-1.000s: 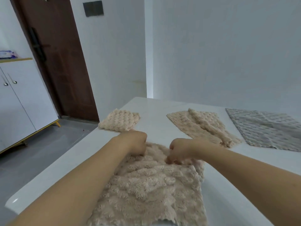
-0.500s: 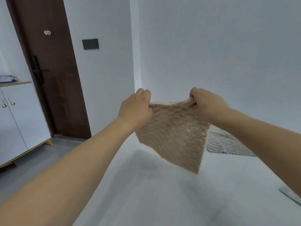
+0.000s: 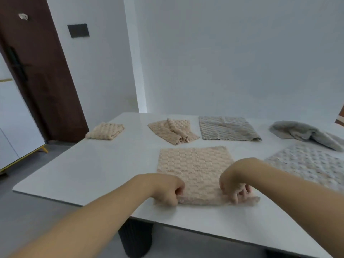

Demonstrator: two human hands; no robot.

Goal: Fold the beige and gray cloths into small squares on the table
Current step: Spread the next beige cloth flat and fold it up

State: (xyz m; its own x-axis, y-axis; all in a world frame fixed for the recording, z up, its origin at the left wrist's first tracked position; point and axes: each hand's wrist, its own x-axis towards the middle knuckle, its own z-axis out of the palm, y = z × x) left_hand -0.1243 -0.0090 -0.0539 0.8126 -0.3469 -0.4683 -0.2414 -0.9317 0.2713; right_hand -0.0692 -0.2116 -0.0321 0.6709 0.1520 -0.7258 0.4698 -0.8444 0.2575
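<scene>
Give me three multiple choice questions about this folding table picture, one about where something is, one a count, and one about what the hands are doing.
1. Where does the small folded beige cloth lie?
A. far left of the table
B. on the floor
C. under the hands

2. How many beige cloths are on the table?
A. one
B. three
C. five

3. What are the two hands doing?
A. resting flat on bare table
B. hanging idle in the air
C. gripping the near edge of the spread beige cloth

Answers:
1 A: the folded beige cloth sits at the far left of the table, apart from the others.
2 B: that one, the crumpled beige cloth and the spread beige cloth.
3 C: the left hand and right hand have fingers curled on its near edge.
</scene>
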